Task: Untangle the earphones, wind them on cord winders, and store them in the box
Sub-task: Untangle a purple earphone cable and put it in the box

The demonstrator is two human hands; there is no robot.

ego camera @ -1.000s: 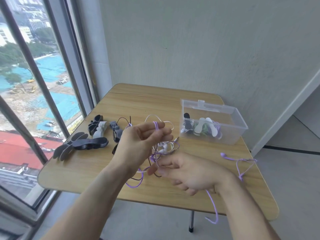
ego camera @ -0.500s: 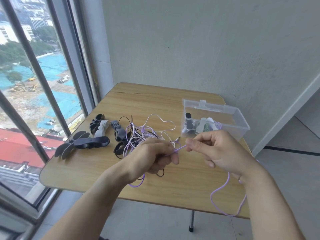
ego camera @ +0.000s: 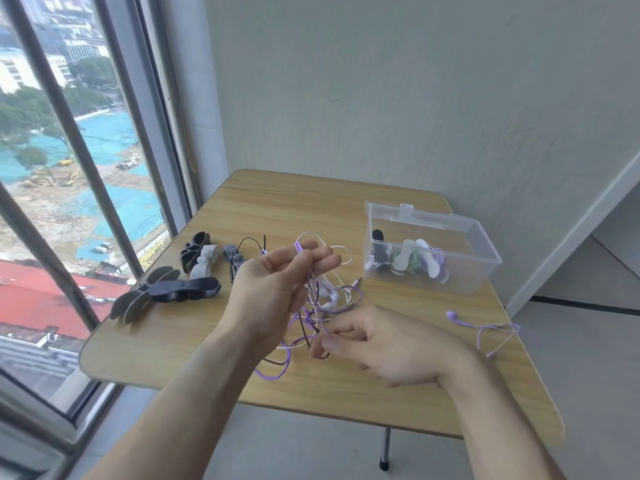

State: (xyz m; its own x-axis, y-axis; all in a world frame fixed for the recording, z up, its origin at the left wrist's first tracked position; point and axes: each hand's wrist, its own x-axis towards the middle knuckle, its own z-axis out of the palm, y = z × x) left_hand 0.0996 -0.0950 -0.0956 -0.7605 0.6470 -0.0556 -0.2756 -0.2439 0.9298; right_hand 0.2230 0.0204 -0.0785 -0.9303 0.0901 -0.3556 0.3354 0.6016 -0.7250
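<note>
A tangle of purple, white and dark earphone cords (ego camera: 322,299) hangs over the middle of the wooden table (ego camera: 277,209). My left hand (ego camera: 277,282) holds the top of the tangle up, its fingertips pinching purple and white loops. Below and to the right, my right hand (ego camera: 384,344) pinches a dark cord at the bottom of the tangle. A freed purple earbud with its cord (ego camera: 481,327) lies on the table at the right. Several empty cord winders (ego camera: 187,289) in black, grey and white lie at the left. The clear plastic box (ego camera: 478,271) holds several wound winders.
A large window with metal bars (ego camera: 79,150) runs along the left side, close to the table's left edge. A plain wall (ego camera: 415,98) stands behind the table. The table's leg (ego camera: 384,448) shows below the front edge.
My right hand let go of the purple strand it had pulled right and came back down to the tangle's bottom. My left hand lifted the tangle again. The purple earbud cord lies on the table at the right.
</note>
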